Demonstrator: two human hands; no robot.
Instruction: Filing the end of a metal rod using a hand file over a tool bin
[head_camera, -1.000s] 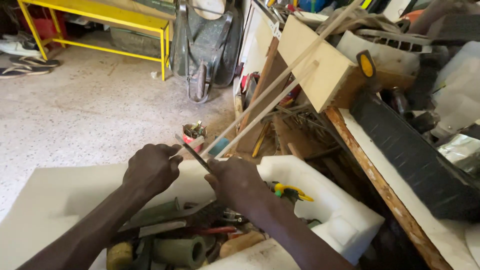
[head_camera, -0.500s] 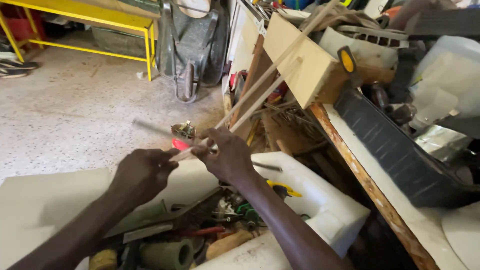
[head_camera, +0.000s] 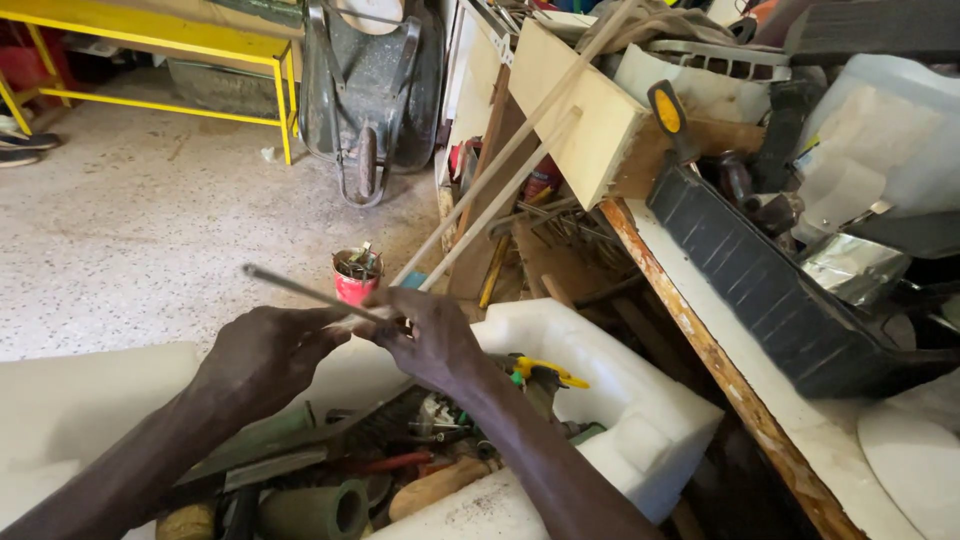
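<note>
Your two hands meet just below the middle of the frame, over a white foam tray (head_camera: 640, 400) full of tools. Between them you hold a thin grey metal rod (head_camera: 300, 290). Its long axis runs on a shallow slant, with the free end pointing toward the upper left of the frame and the other end buried in your fingers at centre.

Your right hand (head_camera: 430, 340) has its grip closed around the rod's near end, fingers curled over it. Your left hand (head_camera: 265, 355) pinches the rod beside that, thumb and fingertips closed on it. Most of the rod sticks out past both hands, up and to the left, over the speckled floor (head_camera: 120, 230).

Just beyond your knuckles stands a small red can (head_camera: 355, 278) stuffed with bits of metal. Two pale wooden sticks (head_camera: 500, 180) lean diagonally toward the upper right.
</note>
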